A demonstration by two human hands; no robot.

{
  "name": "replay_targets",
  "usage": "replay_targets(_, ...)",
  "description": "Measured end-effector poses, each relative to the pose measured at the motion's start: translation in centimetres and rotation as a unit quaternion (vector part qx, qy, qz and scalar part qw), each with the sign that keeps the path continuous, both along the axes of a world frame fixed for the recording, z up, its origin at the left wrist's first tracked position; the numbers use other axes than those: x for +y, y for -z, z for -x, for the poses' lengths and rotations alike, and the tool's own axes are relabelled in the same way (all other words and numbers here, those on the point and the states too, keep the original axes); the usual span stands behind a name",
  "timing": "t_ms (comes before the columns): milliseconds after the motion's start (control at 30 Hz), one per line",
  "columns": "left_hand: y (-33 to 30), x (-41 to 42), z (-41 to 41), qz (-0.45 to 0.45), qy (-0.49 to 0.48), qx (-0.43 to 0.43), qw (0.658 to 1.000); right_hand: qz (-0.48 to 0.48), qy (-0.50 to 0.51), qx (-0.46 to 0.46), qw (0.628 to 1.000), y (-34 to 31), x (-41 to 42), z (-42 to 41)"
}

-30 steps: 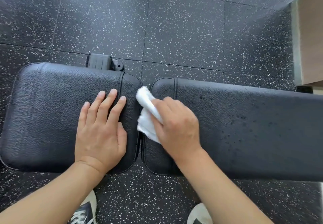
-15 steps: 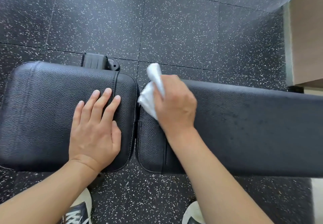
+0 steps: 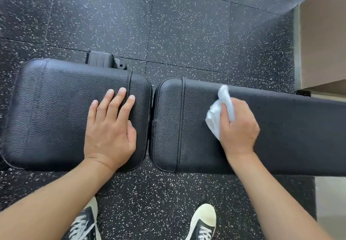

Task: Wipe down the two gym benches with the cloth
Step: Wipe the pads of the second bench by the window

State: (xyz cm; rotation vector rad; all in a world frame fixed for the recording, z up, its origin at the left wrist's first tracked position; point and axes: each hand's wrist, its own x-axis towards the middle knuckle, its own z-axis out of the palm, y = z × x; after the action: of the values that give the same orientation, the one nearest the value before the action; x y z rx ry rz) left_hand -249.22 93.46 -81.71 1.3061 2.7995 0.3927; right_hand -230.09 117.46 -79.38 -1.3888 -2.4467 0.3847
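Two black padded bench sections lie end to end across the view, a short left pad (image 3: 56, 108) and a long right pad (image 3: 290, 131), with a narrow gap between them. My left hand (image 3: 110, 125) rests flat on the left pad near its right end, fingers straight. My right hand (image 3: 239, 125) grips a crumpled white cloth (image 3: 218, 112) and presses it on the right pad, a little right of that pad's seam. Part of the cloth sticks out above and left of the fingers.
Black speckled rubber floor tiles (image 3: 187, 33) surround the benches. A black bracket of the bench frame (image 3: 104, 61) shows behind the left pad. A tan box or cabinet (image 3: 324, 43) stands at the upper right. My two sneakers (image 3: 202, 223) are below the benches.
My right hand has carried the cloth from the gap between the pads to the right along the long pad. My left hand has stayed flat on the left pad.
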Motion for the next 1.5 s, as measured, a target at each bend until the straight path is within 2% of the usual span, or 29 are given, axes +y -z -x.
replay_targets(100,-0.2,0.1,0.0,0.005,-0.002,-0.005,1.000,-0.079,-0.067,-0.017,0.994,0.5,-4.1,5.9)
replay_targets(233,-0.4,0.2,-0.1,0.017,-0.003,-0.009,1.000,-0.081,-0.171,-0.012,0.982,0.3,-9.1,8.9)
replay_targets(367,-0.8,0.4,0.0,0.067,0.012,-0.005,0.998,-0.056,-0.296,-0.037,0.953,-0.1,-10.7,4.2)
replay_targets(500,-1.5,0.8,-0.1,0.126,0.029,0.004,0.992,-0.052,-0.334,-0.047,0.940,-1.1,-8.9,-3.6)
replay_targets(567,-1.9,1.2,-0.1,0.151,0.037,0.006,0.988,-0.058,-0.275,-0.067,0.957,-1.6,-5.8,-6.3)
replay_targets(633,-2.4,1.3,-0.2,0.166,0.055,0.010,0.985,0.001,-0.148,-0.106,0.983,-2.2,-2.1,-8.0)
replay_targets(667,-2.6,1.4,-0.2,0.168,0.068,0.012,0.983,0.022,-0.099,-0.103,0.990,-2.0,-0.6,-8.7)
replay_targets(767,-3.0,2.0,-0.8,0.146,0.114,0.008,0.983,-0.009,-0.007,-0.065,0.998,-1.2,-0.6,-7.5)
replay_targets(867,-3.6,3.7,-2.1,0.099,0.115,-0.037,0.988,-0.035,-0.059,-0.108,0.992,0.0,-6.1,-3.9)
replay_targets(967,-3.8,6.1,-3.4,0.034,0.097,-0.091,0.991,-0.052,-0.161,-0.038,0.985,0.9,-11.6,-2.4)
replay_targets(1067,-3.5,8.7,-4.1,0.007,0.113,-0.095,0.989,-0.097,-0.198,-0.018,0.975,1.1,-11.3,-3.5)
replay_targets(1133,-3.0,10.1,-4.6,0.006,0.115,-0.081,0.990,-0.116,-0.183,-0.028,0.976,1.3,-8.5,-5.9)
replay_targets(1233,-1.9,11.0,-6.0,-0.008,0.067,-0.072,0.995,-0.148,-0.119,-0.045,0.981,1.2,-2.5,-12.0)
replay_targets(1333,-0.7,10.9,-7.0,-0.045,0.026,-0.072,0.996,-0.143,-0.040,-0.011,0.989,0.9,2.2,-17.6)
replay_targets(1433,-0.1,10.9,-6.7,-0.058,0.028,-0.055,0.996,-0.092,0.016,-0.014,0.995,1.5,1.5,-17.1)
replay_targets(1500,0.0,10.9,-6.5,-0.060,0.027,-0.048,0.997,-0.083,0.009,-0.011,0.996,1.9,-1.0,-13.6)
